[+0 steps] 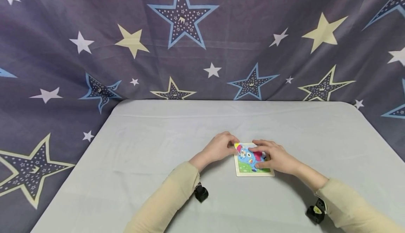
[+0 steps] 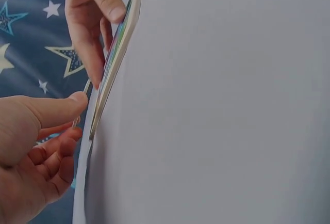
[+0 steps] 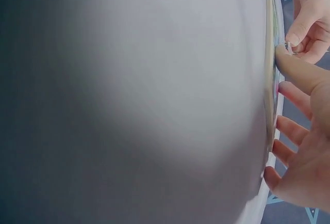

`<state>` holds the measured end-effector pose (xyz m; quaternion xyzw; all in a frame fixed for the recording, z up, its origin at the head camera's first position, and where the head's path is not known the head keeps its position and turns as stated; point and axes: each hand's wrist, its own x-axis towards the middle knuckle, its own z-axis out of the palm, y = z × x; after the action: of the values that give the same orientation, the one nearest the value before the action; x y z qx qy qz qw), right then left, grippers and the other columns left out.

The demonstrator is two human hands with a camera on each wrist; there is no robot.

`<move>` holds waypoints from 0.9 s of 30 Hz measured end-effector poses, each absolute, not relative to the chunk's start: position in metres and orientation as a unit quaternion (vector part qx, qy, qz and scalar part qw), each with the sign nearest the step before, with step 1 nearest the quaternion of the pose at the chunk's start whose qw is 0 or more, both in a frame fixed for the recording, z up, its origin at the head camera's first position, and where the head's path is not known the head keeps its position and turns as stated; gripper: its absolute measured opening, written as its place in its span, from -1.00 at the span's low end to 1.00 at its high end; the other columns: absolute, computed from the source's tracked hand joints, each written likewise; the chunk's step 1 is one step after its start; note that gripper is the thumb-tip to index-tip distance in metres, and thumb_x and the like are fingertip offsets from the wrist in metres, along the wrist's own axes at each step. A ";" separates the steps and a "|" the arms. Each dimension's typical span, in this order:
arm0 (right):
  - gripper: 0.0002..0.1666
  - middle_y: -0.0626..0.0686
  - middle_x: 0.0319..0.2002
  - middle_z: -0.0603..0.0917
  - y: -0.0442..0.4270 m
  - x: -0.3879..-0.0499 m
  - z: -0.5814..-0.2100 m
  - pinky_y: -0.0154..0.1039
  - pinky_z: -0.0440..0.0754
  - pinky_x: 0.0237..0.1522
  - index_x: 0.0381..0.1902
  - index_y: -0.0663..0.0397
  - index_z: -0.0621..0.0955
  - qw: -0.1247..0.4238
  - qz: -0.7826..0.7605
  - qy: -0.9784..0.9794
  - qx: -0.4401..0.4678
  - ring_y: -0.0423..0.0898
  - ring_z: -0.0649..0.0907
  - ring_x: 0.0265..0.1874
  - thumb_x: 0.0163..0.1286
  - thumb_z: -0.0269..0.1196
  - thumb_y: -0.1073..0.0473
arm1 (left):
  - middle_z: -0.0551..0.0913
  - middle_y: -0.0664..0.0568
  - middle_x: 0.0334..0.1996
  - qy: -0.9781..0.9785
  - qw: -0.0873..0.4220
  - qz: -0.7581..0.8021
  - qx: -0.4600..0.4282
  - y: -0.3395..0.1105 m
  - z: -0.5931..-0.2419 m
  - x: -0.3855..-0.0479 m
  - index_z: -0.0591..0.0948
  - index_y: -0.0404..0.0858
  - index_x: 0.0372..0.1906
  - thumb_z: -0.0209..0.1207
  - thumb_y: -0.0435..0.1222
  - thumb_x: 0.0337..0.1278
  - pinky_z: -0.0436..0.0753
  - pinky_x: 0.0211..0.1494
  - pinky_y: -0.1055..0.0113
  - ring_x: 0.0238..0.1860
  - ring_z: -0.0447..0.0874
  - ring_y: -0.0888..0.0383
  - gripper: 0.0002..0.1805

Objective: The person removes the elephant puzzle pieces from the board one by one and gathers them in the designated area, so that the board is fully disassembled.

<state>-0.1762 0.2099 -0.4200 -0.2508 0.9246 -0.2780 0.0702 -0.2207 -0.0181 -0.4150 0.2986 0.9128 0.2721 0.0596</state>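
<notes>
A square picture puzzle [image 1: 245,168] with a blue cartoon figure, green ground and a pale border lies flat on the table. At its upper left corner, the left hand [image 1: 220,146] pinches a thin piece [image 2: 87,85] between thumb and fingers, just above the board in the left wrist view. The right hand [image 1: 276,156] rests spread over the puzzle's right side, its fingertips touching the picture and the far edge. Its fingers hide part of the figure. In the right wrist view the board [image 3: 269,69] shows edge-on beneath the right hand [image 3: 309,131].
A pale cloth covers the table [image 1: 142,138]. Behind it hangs a dark curtain [image 1: 209,25] with stars. Small black devices are strapped at the left wrist [image 1: 201,193] and the right wrist [image 1: 315,212], under beige sleeves.
</notes>
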 end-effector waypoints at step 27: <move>-0.38 0.24 0.24 0.33 0.209 -0.179 -0.417 0.26 0.19 0.13 0.08 0.04 0.55 0.091 -0.288 0.921 -0.246 0.30 0.24 0.21 0.02 0.38 0.02 | 0.53 0.09 -0.34 0.914 0.030 0.271 0.301 -0.058 -0.416 -0.231 0.63 -0.19 -0.16 0.31 -0.22 -0.09 0.43 -0.27 0.47 -0.36 0.44 0.26 -0.69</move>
<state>-0.1785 0.2086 -0.4171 -0.2461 0.9211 -0.2875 0.0911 -0.2309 -0.0583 -0.4163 0.3010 0.9140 0.2705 0.0302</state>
